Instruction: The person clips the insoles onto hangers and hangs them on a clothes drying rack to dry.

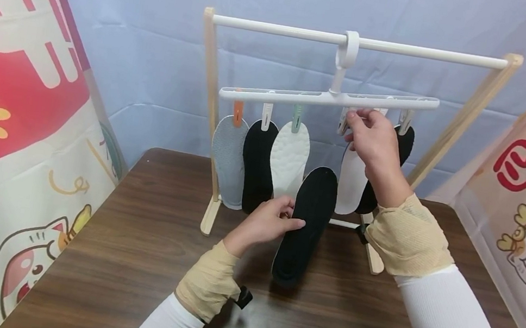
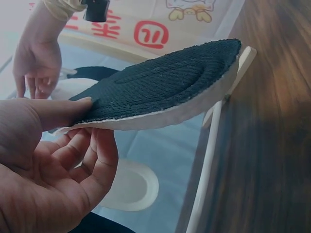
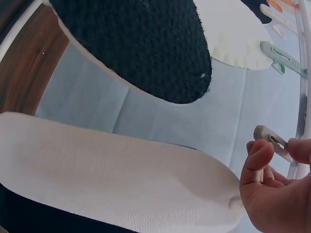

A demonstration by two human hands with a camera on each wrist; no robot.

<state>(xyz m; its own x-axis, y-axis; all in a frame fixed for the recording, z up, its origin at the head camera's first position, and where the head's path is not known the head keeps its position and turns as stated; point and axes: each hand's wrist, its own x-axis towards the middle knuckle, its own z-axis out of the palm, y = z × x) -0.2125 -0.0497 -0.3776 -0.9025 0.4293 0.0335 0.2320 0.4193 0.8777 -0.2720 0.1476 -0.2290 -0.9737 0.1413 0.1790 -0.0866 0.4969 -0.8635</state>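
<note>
My left hand [image 1: 266, 220] holds a black insole [image 1: 310, 224] by its edge, thumb on the dark top and fingers beneath its pale underside [image 2: 180, 115]. The insole stands tilted in front of the hanging row, its upper end below the hanger. Up at the white clip hanger [image 1: 276, 96], my right hand [image 1: 375, 142] pinches a grey clip [image 3: 273, 138] between thumb and fingers. No insole sits in that clip. Just beside the right hand hangs a white insole [image 1: 351, 183], whose clip is mostly hidden by the hand.
A wooden rack [image 1: 212, 70] with a white top bar [image 1: 279, 29] carries the hanger on the brown table [image 1: 157, 260]. On the left hang a grey insole [image 1: 229, 160], a black one [image 1: 257, 169] and a white textured one [image 1: 289, 159]. Another black insole [image 1: 404, 143] hangs at the right end.
</note>
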